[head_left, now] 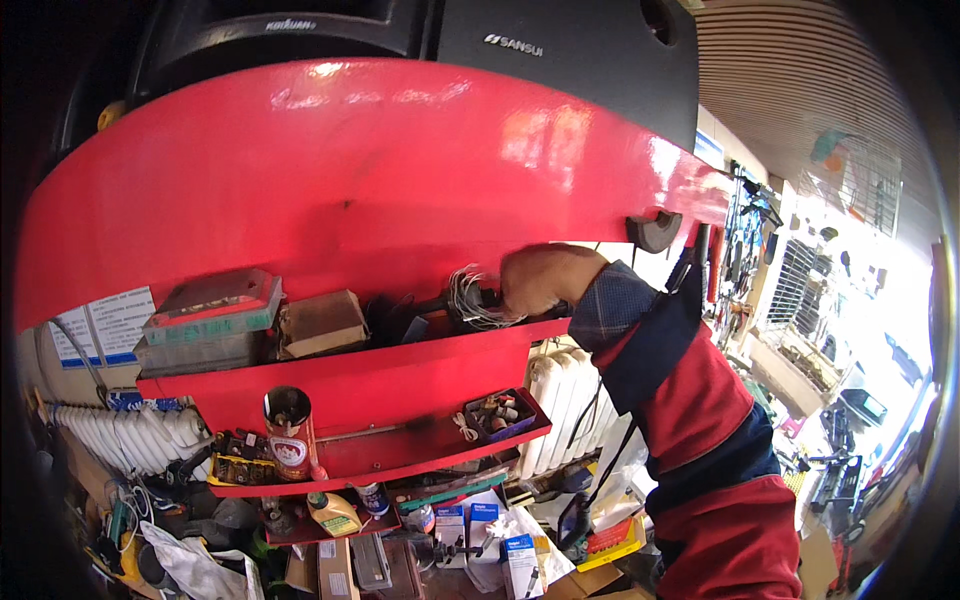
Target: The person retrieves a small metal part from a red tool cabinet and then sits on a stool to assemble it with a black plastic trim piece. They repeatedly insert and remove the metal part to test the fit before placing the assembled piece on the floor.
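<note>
My right hand (545, 280) reaches into the upper tray (380, 362) of a red metal shelf, its arm in a red and dark blue sleeve coming up from the lower right. The fingers point down behind the tray's front lip, and their tips are hidden. Right beside them, on the left, lies a loose coil of thin pale wire (474, 300). Farther left in the same tray are dark items in shadow, a worn cardboard box (322, 322) and a stack of clear plastic cases (210, 315). My left hand is out of view.
On the lower red shelf (400, 452) stand a tin can (289, 440) and a small tray of parts (500, 415). Bottles, blue-and-white boxes (522, 562) and tools crowd below. Black speakers (570, 70) sit on top. A dark curved piece (655, 232) sticks to the red panel.
</note>
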Demonstrator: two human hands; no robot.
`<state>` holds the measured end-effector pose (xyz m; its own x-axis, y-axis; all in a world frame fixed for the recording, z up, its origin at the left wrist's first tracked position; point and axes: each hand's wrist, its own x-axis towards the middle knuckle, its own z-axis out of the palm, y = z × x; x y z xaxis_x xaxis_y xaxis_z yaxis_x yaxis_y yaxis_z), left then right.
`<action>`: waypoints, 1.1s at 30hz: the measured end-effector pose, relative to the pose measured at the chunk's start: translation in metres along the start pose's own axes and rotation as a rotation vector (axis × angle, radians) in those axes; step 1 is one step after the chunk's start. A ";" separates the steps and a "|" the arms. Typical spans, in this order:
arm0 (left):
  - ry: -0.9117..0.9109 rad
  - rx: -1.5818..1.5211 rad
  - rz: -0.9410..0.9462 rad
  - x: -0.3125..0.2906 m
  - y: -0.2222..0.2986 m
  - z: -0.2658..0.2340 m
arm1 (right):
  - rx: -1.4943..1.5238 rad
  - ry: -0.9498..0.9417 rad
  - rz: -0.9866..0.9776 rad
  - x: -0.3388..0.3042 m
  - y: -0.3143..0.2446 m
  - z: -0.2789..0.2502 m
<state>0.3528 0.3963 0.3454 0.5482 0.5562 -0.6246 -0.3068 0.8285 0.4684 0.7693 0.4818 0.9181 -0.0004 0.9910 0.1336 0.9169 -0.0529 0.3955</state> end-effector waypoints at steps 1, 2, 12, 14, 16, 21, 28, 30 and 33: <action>-0.003 -0.026 -0.044 0.003 0.000 0.000 | 0.072 -0.195 0.041 -0.003 -0.002 0.000; -0.009 -0.009 -0.061 0.006 0.000 0.000 | 0.161 -0.152 -0.005 -0.010 -0.002 0.001; -0.009 0.055 -0.004 0.003 -0.016 -0.003 | 1.236 0.139 0.094 0.004 0.015 0.026; -0.074 -0.026 -0.120 0.004 -0.018 -0.017 | 0.698 0.187 -0.189 0.006 0.010 0.025; -0.174 0.095 -0.036 0.019 -0.023 -0.028 | 0.438 0.299 -0.243 0.007 -0.011 0.027; -0.165 0.195 0.069 0.027 -0.046 -0.041 | 0.269 0.588 -0.095 0.004 -0.074 0.037; -0.209 0.229 -0.019 0.021 -0.072 -0.020 | 0.020 0.684 -0.143 0.047 -0.050 0.079; -0.208 0.241 -0.031 0.019 -0.079 -0.023 | 0.094 0.653 -0.173 0.059 -0.028 0.081; -0.194 0.245 -0.037 0.018 -0.091 -0.032 | 0.241 0.740 -0.207 0.071 -0.006 0.084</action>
<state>0.3660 0.3332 0.2718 0.7006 0.4839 -0.5244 -0.1003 0.7944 0.5990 0.7979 0.5626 0.8486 -0.3664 0.6349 0.6802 0.9303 0.2346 0.2821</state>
